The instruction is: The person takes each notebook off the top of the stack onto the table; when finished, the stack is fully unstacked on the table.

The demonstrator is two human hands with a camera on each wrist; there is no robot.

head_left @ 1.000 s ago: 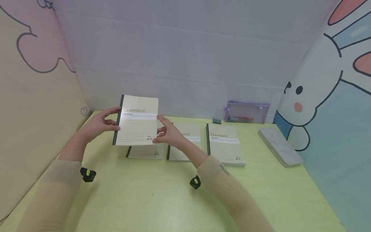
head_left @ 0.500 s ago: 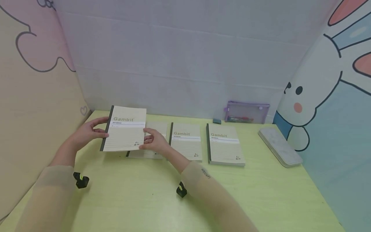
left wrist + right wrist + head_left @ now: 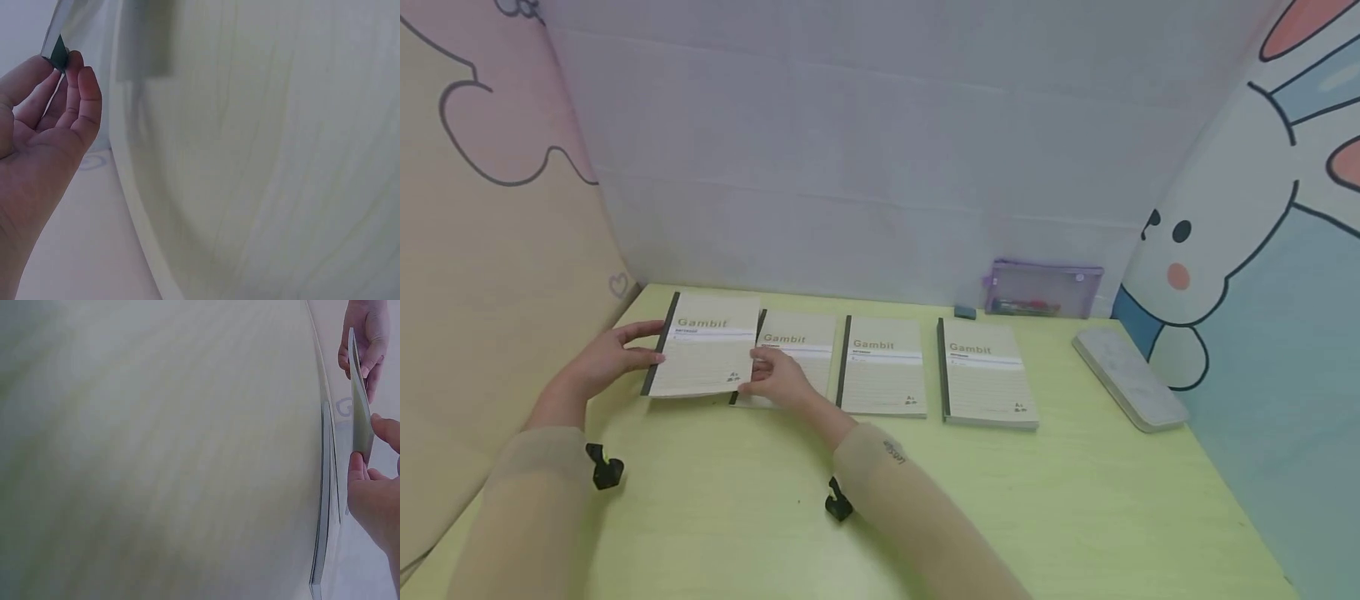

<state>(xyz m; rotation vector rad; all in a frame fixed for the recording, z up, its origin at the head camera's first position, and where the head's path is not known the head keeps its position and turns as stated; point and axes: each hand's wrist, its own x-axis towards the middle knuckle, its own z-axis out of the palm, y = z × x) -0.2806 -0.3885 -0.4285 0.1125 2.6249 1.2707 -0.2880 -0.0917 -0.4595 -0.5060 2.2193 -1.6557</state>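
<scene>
A cream "Gambit" notebook (image 3: pixel 706 354) with a dark spine is held between both hands at the left of the table. My left hand (image 3: pixel 604 360) pinches its spine edge, thumb in front. The right hand (image 3: pixel 784 382) grips the opposite edge near the lower corner. In the right wrist view the held notebook (image 3: pixel 360 419) appears nearly edge-on, raised off the table. Its right side overlaps a second notebook (image 3: pixel 797 358) lying flat. Two more matching notebooks, one in the middle (image 3: pixel 882 379) and a thicker one or stack (image 3: pixel 988 383), lie in a row to the right.
A pale green table (image 3: pixel 880 517) meets a white back wall covering. At the back stand a purple mesh pencil pouch (image 3: pixel 1045 290) with pens and a small blue-grey block (image 3: pixel 965 312). A grey oblong case (image 3: pixel 1131 379) lies at the right edge.
Both hands have carried the notebook left and lowered it toward the table, with its cover tilting flatter. The notebooks beneath and beside it have come into fuller view.
</scene>
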